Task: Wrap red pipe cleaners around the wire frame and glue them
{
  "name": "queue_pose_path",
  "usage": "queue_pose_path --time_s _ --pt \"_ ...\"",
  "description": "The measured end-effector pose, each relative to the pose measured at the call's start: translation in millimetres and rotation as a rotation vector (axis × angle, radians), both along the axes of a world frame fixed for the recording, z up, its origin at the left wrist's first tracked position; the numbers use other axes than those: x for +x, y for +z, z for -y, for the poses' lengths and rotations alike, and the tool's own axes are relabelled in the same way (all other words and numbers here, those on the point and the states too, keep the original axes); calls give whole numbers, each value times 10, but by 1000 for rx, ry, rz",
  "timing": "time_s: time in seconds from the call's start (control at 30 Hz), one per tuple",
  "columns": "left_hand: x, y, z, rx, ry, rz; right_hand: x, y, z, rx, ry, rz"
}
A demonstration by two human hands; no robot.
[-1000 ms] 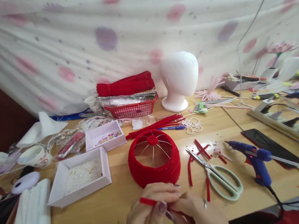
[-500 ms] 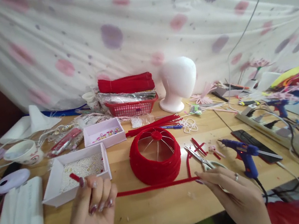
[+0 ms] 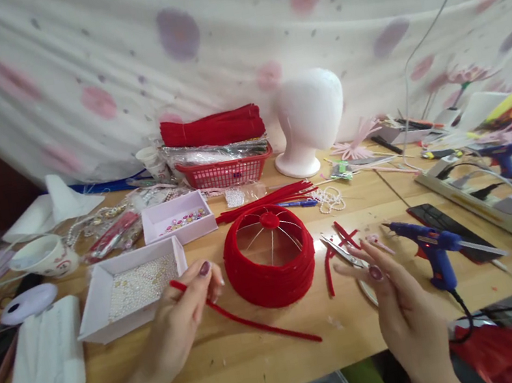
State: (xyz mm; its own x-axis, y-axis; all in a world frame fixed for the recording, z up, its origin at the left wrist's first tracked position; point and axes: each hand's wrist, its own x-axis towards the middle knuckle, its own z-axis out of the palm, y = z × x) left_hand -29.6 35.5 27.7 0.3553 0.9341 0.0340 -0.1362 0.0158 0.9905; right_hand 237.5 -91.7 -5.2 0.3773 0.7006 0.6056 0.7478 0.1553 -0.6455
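Observation:
My left hand (image 3: 194, 298) is closed on a red pipe cleaner (image 3: 265, 328). One short end sticks out on the left, and the long part slants down to the right in front of the cap frame. That red-wrapped dome-shaped cap frame (image 3: 271, 278) stands on the table with bare wires across its open top. My right hand (image 3: 398, 298) is open, with its fingers apart. Right behind it lie scissors (image 3: 346, 251), their handles partly hidden by the hand. Short red pipe cleaner pieces (image 3: 345, 235) lie beside the blades.
Left are a bead box (image 3: 86, 310), a second box (image 3: 152, 220) and a paper cup (image 3: 44, 258). Farther back are a red basket (image 3: 228, 173) and a white foam head (image 3: 309, 116). On the right are a blue glue gun (image 3: 438, 252), a phone (image 3: 472, 239) and a power strip (image 3: 460, 198).
My right hand has let go of the pipe cleaner's end and opened. My left hand has moved right toward the cap frame, and the pipe cleaner, stretched level before, now slants downward.

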Motion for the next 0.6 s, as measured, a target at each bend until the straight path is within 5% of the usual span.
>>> queue_pose_path --time_s 0.17,0.37,0.6 --pt "48 -241 -35 65 -89 -225 -210 50 -131 21 77 78" --pt "109 -230 -78 183 -172 -330 -341 262 -336 -58 35 342" --pt "288 -279 -120 231 -208 -328 -481 133 -515 -99 -12 397"
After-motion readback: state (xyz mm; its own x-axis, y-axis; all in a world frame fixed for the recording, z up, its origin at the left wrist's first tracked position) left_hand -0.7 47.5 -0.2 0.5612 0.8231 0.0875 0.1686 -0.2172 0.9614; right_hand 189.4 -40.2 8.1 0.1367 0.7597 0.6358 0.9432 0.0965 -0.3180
